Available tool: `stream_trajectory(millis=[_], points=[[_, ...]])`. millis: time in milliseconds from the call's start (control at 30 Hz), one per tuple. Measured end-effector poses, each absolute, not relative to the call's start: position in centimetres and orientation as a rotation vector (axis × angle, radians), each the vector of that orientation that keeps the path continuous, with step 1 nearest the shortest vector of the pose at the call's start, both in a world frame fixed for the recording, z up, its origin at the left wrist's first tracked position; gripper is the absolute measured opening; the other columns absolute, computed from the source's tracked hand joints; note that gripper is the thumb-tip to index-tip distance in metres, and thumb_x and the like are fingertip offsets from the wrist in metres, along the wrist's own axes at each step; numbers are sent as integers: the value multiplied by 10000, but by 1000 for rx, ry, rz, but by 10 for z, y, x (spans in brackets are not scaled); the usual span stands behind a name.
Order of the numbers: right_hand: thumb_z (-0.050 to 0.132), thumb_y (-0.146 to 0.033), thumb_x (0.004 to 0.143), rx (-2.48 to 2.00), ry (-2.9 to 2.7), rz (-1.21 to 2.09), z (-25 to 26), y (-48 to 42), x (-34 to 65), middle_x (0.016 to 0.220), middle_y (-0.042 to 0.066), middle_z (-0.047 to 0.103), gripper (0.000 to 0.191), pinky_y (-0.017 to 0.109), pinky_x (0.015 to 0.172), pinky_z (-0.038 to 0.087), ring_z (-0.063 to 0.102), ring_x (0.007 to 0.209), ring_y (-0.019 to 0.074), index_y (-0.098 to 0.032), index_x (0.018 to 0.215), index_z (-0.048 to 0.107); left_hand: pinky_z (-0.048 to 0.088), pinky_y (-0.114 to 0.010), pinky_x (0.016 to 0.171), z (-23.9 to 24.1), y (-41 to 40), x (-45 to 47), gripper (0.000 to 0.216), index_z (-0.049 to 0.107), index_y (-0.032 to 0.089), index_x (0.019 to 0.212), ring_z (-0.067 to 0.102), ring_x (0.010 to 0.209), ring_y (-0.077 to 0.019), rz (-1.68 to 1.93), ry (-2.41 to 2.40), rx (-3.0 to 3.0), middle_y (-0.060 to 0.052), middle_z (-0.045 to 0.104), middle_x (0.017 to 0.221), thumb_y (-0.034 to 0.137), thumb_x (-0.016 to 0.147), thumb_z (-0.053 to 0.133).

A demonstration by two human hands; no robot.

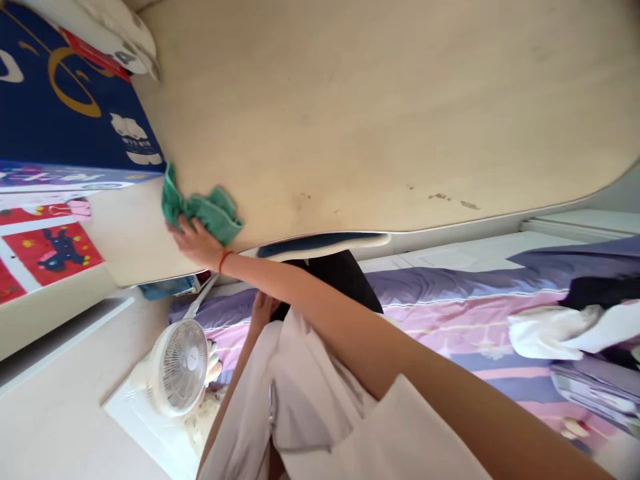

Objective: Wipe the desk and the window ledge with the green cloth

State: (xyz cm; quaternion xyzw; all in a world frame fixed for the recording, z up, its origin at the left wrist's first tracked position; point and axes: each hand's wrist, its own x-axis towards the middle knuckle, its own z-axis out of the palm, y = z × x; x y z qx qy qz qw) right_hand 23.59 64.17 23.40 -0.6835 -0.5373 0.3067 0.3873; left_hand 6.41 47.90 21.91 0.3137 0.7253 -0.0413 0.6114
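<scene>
My right hand (199,245), a red cord (223,261) around its wrist, presses its fingers onto a crumpled green cloth (207,212). The cloth lies on the pale wooden tabletop (360,120), close to its left end and near the corner of a dark blue box (75,100). Lower down, beneath my right forearm, my left hand (262,310) is near a black surface (340,277). That hand is partly covered by the forearm and my pale shirt, so its grip is not clear.
A white fan (180,367) stands at lower left. Red pictures (55,250) and a pink clip (80,210) are beside the box. Below the table edge, a purple and pink striped bed (425,300) holds white cloth (550,330). Dark flecks (440,197) mark the tabletop.
</scene>
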Motion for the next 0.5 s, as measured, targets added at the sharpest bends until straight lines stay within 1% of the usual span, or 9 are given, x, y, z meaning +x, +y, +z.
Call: stream_trajectory(millis=[67,100,167,233,300,367,400,433,500], points=[[70,-259,977,-1626,-1364,916,239,661,210,1225,33,750,772,487,973,587,443,1522,357,-186,1196,806,602,-374,863,224,468,57,279,668,213,910,746,816,-243,-150,1692,657,-25,741,781,147,757,892],[36,-282,975,-1596,-1354,972,241,664,205,1206,17,757,797,488,914,585,495,1465,369,-191,1124,814,606,-377,869,225,468,57,259,668,213,904,748,810,-244,-163,1710,615,-25,740,772,129,768,871],[-74,-275,960,-1573,-1343,1004,240,654,214,1199,24,762,892,491,805,542,574,1342,377,-130,1044,802,611,-379,891,226,477,60,177,648,212,911,748,780,-226,-163,1753,538,-30,743,764,142,841,795],[-105,-232,963,-1593,-1399,918,233,619,246,1261,56,746,923,494,833,520,584,1332,344,-83,1115,793,602,-364,931,225,491,67,82,621,212,942,744,767,-191,-128,1782,511,-32,754,787,165,932,688],[56,-219,1028,-1742,-1477,781,222,557,297,1411,108,690,768,517,983,500,537,1418,334,-73,1303,759,580,-337,978,223,504,77,52,603,216,981,746,798,-162,-80,1773,534,-39,773,852,165,986,608],[369,-225,1032,-2072,-1495,652,209,472,363,1571,163,581,570,574,1145,443,468,1501,372,-102,1502,669,562,-334,1015,219,511,89,56,596,219,1006,753,849,-162,-57,1738,546,-55,784,911,164,993,596],[521,-255,992,-2285,-1455,603,201,427,399,1621,170,534,594,626,1186,420,455,1507,408,-140,1564,629,556,-345,1029,217,512,95,63,598,217,1020,758,874,-172,-59,1713,547,-66,786,936,169,984,615],[553,-308,998,-2520,-1334,521,194,384,434,1637,164,519,600,657,1187,399,466,1492,424,-162,1575,625,552,-358,1041,214,511,100,85,601,216,1037,761,897,-183,-68,1686,545,-76,788,957,178,971,639],[417,-453,1083,-2948,-829,252,181,318,496,1645,162,505,608,658,1138,390,481,1475,413,-174,1585,616,545,-380,1056,208,505,108,153,605,216,1076,768,925,-199,-98,1632,532,-84,788,982,212,949,690]])
